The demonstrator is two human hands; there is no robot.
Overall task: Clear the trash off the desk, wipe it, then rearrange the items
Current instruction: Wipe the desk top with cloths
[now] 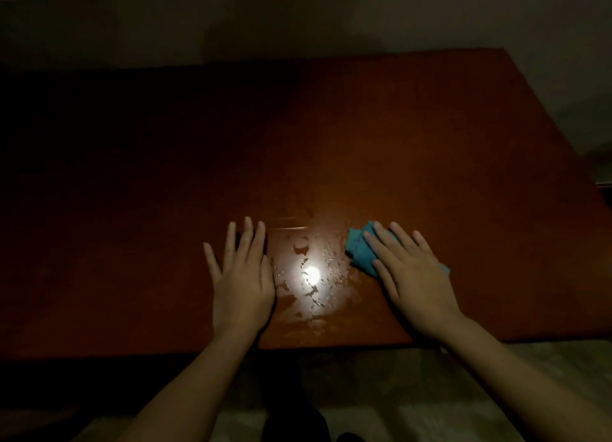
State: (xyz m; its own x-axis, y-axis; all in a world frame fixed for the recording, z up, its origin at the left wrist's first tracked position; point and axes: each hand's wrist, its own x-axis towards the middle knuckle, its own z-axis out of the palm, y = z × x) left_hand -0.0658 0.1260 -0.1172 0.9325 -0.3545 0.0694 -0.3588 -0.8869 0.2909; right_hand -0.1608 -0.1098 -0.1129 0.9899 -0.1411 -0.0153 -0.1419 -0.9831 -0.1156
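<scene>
A reddish-brown wooden desk [364,126] fills the dim view. My right hand [410,276] lies flat with straight fingers on a teal cloth [357,247], pressing it onto the desk near the front edge. My left hand [243,276] rests flat on the desk with fingers straight, to the left of the cloth. Between the hands a wet, smeared patch [311,286] glints under a bright light reflection.
A pale wall [331,14] stands behind the desk's far edge. The desk's left part lies in deep shadow. A light floor [381,375] shows below the front edge. Something dark stands past the right edge [601,173].
</scene>
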